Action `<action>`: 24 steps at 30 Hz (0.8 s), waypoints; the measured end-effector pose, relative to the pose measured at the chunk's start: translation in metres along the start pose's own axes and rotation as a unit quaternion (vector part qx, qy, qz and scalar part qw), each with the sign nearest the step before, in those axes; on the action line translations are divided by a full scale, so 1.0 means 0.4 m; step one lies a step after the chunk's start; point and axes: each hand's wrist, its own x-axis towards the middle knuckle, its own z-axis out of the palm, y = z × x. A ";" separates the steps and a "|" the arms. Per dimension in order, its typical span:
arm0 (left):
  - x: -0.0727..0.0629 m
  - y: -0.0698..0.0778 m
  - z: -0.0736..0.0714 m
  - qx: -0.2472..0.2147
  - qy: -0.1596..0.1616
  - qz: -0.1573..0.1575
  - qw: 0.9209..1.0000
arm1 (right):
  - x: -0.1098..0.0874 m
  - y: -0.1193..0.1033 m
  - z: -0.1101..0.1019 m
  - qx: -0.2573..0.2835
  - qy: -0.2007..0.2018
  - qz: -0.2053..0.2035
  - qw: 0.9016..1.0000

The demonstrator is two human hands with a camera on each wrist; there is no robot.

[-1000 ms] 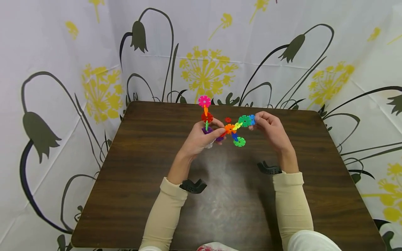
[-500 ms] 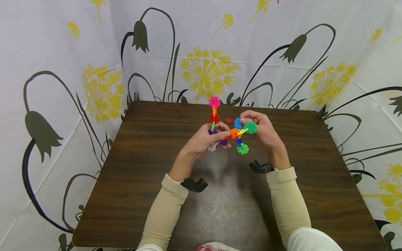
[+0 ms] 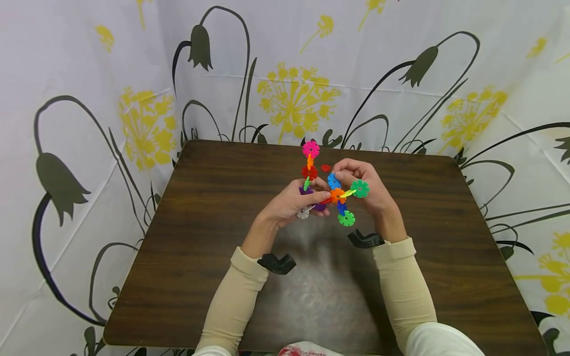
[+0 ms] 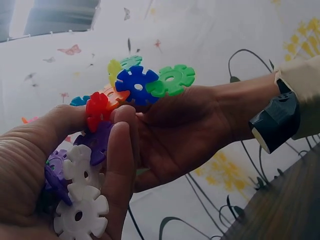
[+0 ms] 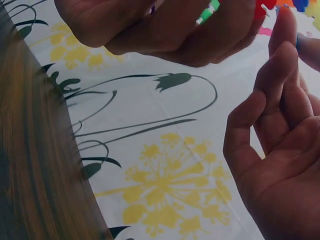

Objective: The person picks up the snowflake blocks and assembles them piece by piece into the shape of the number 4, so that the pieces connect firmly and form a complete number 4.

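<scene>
My left hand [image 3: 294, 201] grips a branching chain of interlocked notched plastic discs near its purple disc [image 4: 95, 142] and red disc [image 4: 97, 111]. A pink disc [image 3: 310, 149] tops the upright arm. White discs [image 4: 81, 214] hang by the palm. On the right, an orange disc [image 3: 338, 196] joins a yellow disc [image 3: 349, 193] with a green disc [image 3: 359, 188], and a dark blue disc [image 4: 137, 86] with a light green disc [image 4: 172, 80]. Thumb and fingers of my right hand [image 3: 368, 185] pinch a light blue disc [image 3: 334, 181] against the orange disc's edge; whether they interlock is unclear.
A loose red disc [image 3: 326, 168] lies on the brown wooden table [image 3: 200, 237] behind the hands. A patterned white curtain [image 3: 285, 44] hangs just beyond the table's far edge. Part of a white and red item [image 3: 303, 349] shows at the near edge.
My right hand has moved left with the light blue disc, from beside the green disc to the orange disc. The left hand and chain have shifted right and slightly nearer.
</scene>
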 end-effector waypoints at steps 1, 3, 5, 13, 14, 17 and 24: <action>-0.001 0.000 0.002 -0.004 -0.002 0.000 1.000 | 0.000 0.000 0.001 -0.001 -0.003 -0.003 1.000; -0.003 0.001 0.004 -0.011 -0.008 0.001 1.000 | 0.001 -0.001 0.004 -0.005 -0.010 -0.010 1.000; -0.005 0.000 0.005 -0.020 -0.011 0.001 1.000 | 0.000 -0.001 0.005 -0.014 -0.013 -0.015 1.000; -0.009 -0.005 0.000 -0.052 -0.021 0.001 0.998 | -0.006 0.004 -0.013 -0.010 -0.114 -0.041 0.993; -0.010 -0.005 -0.001 -0.057 -0.024 0.002 0.998 | -0.006 0.004 -0.016 -0.011 -0.135 -0.043 0.990; -0.014 -0.003 -0.004 -0.069 -0.030 0.003 0.997 | -0.006 -0.002 -0.021 -0.020 -0.181 -0.038 0.983; -0.024 0.001 -0.006 -0.087 -0.041 0.001 0.995 | -0.011 -0.022 -0.007 -0.071 -0.168 -0.026 0.983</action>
